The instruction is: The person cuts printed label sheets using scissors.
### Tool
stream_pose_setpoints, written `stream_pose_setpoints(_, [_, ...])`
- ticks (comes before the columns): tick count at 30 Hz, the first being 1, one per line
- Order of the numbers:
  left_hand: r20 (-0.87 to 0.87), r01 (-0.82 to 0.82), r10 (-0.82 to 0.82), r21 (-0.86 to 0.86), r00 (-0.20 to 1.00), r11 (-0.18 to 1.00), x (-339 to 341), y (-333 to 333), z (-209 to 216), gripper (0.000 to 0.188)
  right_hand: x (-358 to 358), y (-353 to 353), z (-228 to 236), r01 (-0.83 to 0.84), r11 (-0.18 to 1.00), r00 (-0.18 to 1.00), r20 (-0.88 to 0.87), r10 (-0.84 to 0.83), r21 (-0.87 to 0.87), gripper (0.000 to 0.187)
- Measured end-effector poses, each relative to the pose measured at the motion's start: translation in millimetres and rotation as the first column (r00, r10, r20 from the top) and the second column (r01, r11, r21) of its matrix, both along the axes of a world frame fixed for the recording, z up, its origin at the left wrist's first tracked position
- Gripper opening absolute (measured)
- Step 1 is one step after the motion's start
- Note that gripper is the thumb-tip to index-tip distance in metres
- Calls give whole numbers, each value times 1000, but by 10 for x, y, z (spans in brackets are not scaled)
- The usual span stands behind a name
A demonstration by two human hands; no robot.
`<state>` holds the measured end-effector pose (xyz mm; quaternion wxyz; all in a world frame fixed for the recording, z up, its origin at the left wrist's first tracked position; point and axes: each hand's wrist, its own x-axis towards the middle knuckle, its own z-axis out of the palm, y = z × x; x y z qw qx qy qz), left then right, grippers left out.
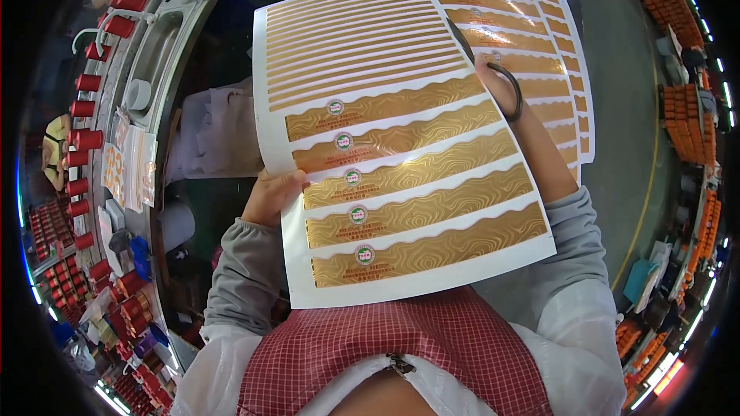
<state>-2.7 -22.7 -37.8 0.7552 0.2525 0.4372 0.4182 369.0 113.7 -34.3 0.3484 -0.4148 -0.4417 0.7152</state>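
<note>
A large white sheet (416, 268) printed with gold wavy-edged labels and thin gold stripes is held up before me, tilted. My left hand (271, 194) grips its left edge, thumb on the printed face and the other fingers behind. On the far right side of the sheet, my right hand (497, 91) is closed around the dark handles of a pair of scissors (516, 92). One dark blade (460, 38) shows at the sheet's right edge; the sheet hides part of the scissors. Behind lie more printed gold sheets (532, 45), partly covered by the front one.
On the left, a long bench (171, 27) carries a sink (154, 50), a white cup (139, 95), flat orange-and-white packets (131, 162) and a row of red cylinders (85, 139). People stand beyond it. Stacks of orange goods (688, 119) line the right side, past a grey floor (617, 46).
</note>
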Motion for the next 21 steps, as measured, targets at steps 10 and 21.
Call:
stream_pose_setpoints(10, [24, -23, 23, 2, 999, 1000, 30, 16, 80, 33, -22, 272, 116, -108, 991, 994, -25, 107, -84, 67])
stream_pose_setpoints(21, [28, -32, 32, -13, 999, 999, 38, 70, 114, 34, -70, 334, -47, -60, 998, 998, 21, 61, -32, 69])
